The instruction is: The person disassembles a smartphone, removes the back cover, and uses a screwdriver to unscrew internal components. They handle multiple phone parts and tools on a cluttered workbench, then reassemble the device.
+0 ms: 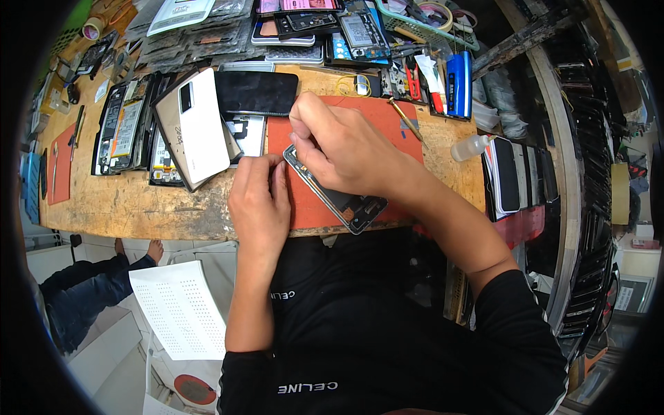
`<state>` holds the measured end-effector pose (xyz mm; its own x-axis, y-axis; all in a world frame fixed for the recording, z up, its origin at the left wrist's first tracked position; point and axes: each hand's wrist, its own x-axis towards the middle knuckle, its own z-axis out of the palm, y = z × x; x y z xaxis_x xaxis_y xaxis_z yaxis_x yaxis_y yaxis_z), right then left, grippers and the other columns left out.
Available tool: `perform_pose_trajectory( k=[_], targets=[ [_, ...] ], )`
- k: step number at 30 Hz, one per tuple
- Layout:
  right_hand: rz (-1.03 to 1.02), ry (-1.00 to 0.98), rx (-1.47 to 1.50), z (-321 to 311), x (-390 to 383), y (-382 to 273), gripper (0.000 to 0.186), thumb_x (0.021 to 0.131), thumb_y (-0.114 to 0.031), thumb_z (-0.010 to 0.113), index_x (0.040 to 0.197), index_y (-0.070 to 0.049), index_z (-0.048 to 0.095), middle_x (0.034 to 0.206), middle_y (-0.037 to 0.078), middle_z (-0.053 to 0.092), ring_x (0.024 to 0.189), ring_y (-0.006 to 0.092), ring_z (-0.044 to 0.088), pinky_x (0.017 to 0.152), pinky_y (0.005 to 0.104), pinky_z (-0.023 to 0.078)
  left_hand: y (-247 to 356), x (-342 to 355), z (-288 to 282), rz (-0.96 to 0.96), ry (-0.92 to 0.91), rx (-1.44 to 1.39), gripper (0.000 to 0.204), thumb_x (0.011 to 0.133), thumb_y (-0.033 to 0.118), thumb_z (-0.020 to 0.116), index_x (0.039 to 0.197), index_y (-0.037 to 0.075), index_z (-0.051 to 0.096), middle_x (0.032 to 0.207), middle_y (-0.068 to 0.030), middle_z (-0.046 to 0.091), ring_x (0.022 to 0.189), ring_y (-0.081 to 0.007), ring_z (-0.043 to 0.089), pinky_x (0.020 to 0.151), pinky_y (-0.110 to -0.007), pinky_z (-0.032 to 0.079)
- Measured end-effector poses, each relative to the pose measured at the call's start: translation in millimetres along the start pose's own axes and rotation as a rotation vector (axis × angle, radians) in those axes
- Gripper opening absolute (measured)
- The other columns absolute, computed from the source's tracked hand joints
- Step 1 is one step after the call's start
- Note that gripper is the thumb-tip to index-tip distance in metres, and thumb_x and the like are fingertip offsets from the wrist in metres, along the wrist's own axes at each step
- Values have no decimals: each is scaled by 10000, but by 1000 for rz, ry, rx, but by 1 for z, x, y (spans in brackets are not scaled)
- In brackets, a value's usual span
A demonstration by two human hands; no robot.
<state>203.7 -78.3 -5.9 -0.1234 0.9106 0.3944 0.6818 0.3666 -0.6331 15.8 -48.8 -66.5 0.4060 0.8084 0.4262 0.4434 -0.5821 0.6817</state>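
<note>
An opened phone frame (354, 211) lies slanted on the orange-red work mat (308, 214), its dark inside and silvery rim showing. Over its upper part is my right hand (339, 145), the fingers curled in a pinch; whatever they hold is hidden. My left hand (260, 197) rests at the mat's left edge, fingers curled together close to the frame's upper left corner. Whether it touches the frame cannot be made out. Left of it, a white phone back cover (204, 142) leans on a brownish panel. Beyond my hands lies a black phone screen (256, 92).
Opened phones (121, 131) stand left on the wooden bench (138, 207). A brass-coloured screwdriver (408, 122) lies right on the mat, near red-handled pliers (413, 77) and a clear bottle (470, 148). Stacked phones (505, 176) line the right edge. Another person's legs (90, 294) show lower left.
</note>
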Motion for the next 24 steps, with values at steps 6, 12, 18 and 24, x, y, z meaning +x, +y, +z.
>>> perform_pose_trajectory(
  k=[6, 12, 18, 24],
  targets=[
    [-73, 28, -52, 2, 2, -4, 226, 926, 12, 687, 1014, -32, 484, 816, 135, 632, 707, 367, 668, 610, 443, 515, 1, -1, 0, -34, -4, -71, 71, 974, 15, 731, 1033, -19, 710, 929, -162, 651, 822, -341, 668, 749, -421, 527],
    [-57, -111, -392, 6, 2, -16, 223, 854, -65, 712, 936, -24, 510, 799, 164, 640, 788, 355, 723, 642, 473, 564, -2, -3, -1, -5, -11, -25, 122, 959, 4, 729, 1072, -21, 689, 928, -163, 633, 819, -358, 651, 750, -427, 520],
    [-190, -44, -252, 3, 5, -22, 235, 778, -38, 682, 949, -27, 522, 829, 140, 642, 805, 356, 663, 751, 459, 488, -2, -3, -1, 31, 29, -79, 93, 964, 12, 727, 1053, 13, 701, 960, -165, 647, 840, -378, 676, 730, -457, 535],
    [-154, -54, -261, 2, 3, -23, 288, 756, -19, 661, 996, -20, 503, 850, 146, 629, 818, 391, 642, 761, 473, 465, -3, -3, -1, 42, 27, -87, 101, 957, -1, 730, 1052, 12, 700, 961, -160, 657, 829, -368, 681, 734, -448, 544]
  ],
)
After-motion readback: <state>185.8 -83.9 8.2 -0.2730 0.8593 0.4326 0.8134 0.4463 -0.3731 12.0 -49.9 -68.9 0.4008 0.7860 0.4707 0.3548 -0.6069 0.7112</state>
